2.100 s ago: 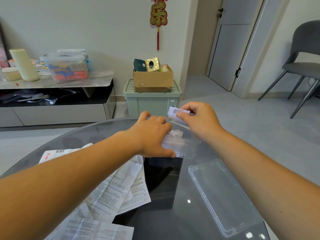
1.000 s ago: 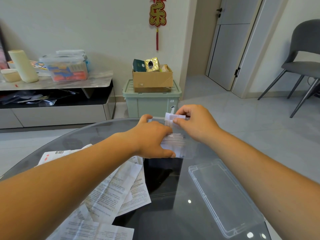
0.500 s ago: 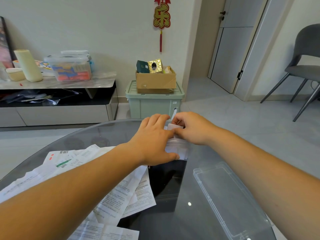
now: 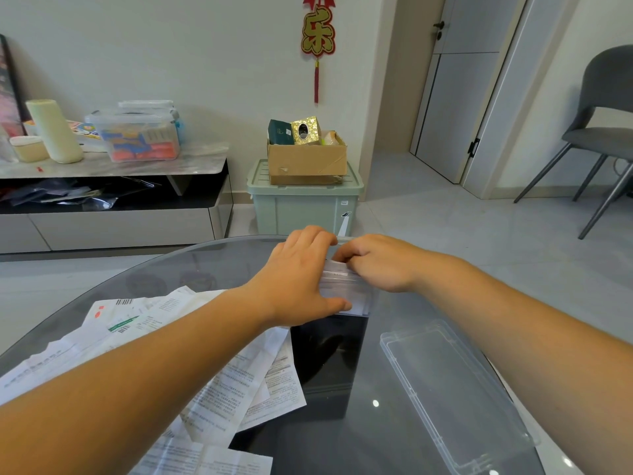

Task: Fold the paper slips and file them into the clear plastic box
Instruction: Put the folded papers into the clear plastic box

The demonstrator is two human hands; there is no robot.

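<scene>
The clear plastic box (image 4: pixel 354 298) stands on the glass table (image 4: pixel 342 447) near its far edge, with folded white slips (image 4: pixel 337 269) showing inside. My left hand (image 4: pixel 298 279) lies over the box's left side and grips it, thumb along the near wall. My right hand (image 4: pixel 376 262) reaches into the top of the box from the right with curled fingers that pinch a folded paper slip. That slip is almost hidden between both hands. Several unfolded printed paper slips (image 4: pixel 219 358) are spread on the table under my left forearm.
The box's clear lid (image 4: pixel 455 395) lies flat on the table under my right forearm. Past the table stand a green storage bin (image 4: pixel 305 207) with a cardboard box on it, a low cabinet (image 4: pixel 113 200) on the left and a grey chair (image 4: pixel 606 132) on the right.
My right hand has come down from above the box with the folded slip and pushed it in among the filed slips. My left hand has stayed on the box.
</scene>
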